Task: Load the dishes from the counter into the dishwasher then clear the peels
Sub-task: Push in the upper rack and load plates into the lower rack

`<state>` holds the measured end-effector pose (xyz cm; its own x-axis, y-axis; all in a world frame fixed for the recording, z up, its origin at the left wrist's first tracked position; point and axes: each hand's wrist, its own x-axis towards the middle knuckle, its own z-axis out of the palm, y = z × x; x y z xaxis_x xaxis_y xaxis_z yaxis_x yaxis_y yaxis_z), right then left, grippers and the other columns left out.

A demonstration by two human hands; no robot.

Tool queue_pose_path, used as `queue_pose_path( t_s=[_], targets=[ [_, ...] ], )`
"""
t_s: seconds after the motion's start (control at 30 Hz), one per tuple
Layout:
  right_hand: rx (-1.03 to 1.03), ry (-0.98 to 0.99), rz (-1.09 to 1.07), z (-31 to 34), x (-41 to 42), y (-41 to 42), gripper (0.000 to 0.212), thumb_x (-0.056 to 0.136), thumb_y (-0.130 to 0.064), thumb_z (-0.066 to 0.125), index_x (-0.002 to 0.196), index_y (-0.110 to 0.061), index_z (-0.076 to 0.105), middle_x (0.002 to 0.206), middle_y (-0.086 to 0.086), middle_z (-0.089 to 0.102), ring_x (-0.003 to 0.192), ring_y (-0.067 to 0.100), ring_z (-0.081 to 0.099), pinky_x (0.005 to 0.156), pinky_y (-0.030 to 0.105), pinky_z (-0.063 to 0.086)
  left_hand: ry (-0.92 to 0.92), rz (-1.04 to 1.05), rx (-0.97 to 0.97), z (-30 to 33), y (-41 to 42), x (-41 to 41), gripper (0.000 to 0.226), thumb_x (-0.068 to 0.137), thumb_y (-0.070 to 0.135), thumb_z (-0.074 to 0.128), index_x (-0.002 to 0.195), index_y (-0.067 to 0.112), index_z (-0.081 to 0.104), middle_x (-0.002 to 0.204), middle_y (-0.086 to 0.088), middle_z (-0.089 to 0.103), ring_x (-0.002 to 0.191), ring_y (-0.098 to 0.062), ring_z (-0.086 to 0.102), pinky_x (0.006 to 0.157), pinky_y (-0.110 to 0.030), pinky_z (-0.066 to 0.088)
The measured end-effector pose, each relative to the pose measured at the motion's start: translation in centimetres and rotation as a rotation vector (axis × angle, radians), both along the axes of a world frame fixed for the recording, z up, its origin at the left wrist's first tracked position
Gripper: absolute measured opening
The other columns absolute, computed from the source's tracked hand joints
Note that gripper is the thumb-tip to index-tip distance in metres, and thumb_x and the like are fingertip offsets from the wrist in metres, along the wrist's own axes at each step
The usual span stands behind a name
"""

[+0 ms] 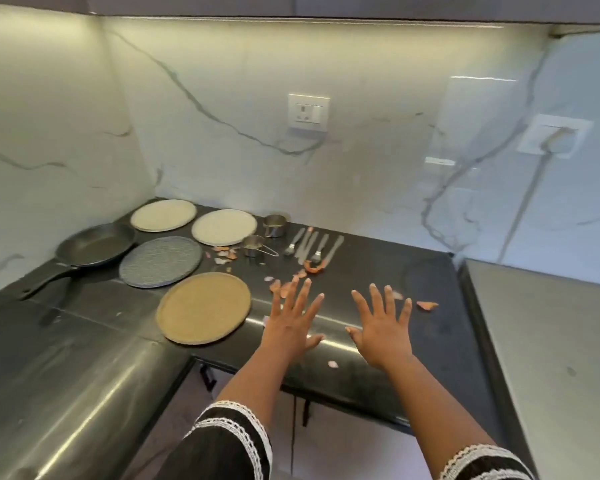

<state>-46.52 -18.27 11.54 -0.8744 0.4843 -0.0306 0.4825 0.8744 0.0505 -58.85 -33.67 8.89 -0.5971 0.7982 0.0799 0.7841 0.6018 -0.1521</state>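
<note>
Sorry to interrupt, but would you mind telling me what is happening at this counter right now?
A person holds both the left hand and right hand open, fingers spread, above the dark counter, gripping nothing. Four plates, including the tan plate, a frying pan, two metal cups, cutlery and scattered peels all sit there unloaded.

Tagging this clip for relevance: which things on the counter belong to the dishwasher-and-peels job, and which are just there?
Part of the job:
tan plate
grey plate
two cream plates
frying pan
two steel measuring cups
cutlery
peels

Just there:
wall socket
second wall outlet
marble backsplash
</note>
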Motion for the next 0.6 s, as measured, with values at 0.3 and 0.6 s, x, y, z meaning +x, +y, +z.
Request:
queue_pose_path(
  t_s=[0.3,0.6],
  targets=[
    [-0.276,-0.017,0.147,-1.0,-17.1,-8.4,0.068,0.096,-0.05,0.045,0.152,-0.022,0.016,0.154,0.008,0.024,0.14,0.031,0.024,0.112,0.049,0.024,-0.162,0.476,0.096,-1.1,-12.4,-13.9,0.072,0.095,0.062,0.03,0.152,0.021,0.016,0.159,-0.011,0.014,0.147,-0.031,0.01,0.116,-0.048,0.016],
    [-0.813,-0.051,-0.156,-3.9,-25.4,-13.3,0.08,0.093,-0.038,0.06,0.152,-0.006,0.018,0.157,0.018,0.022,0.141,0.035,0.028,0.112,0.04,0.03,-0.558,0.992,0.48,-2.5,-17.3,-18.8,0.064,0.094,0.039,0.053,0.144,0.006,0.032,0.149,-0.015,0.03,0.137,-0.033,0.03,0.108,-0.041,0.032]
  ],
)
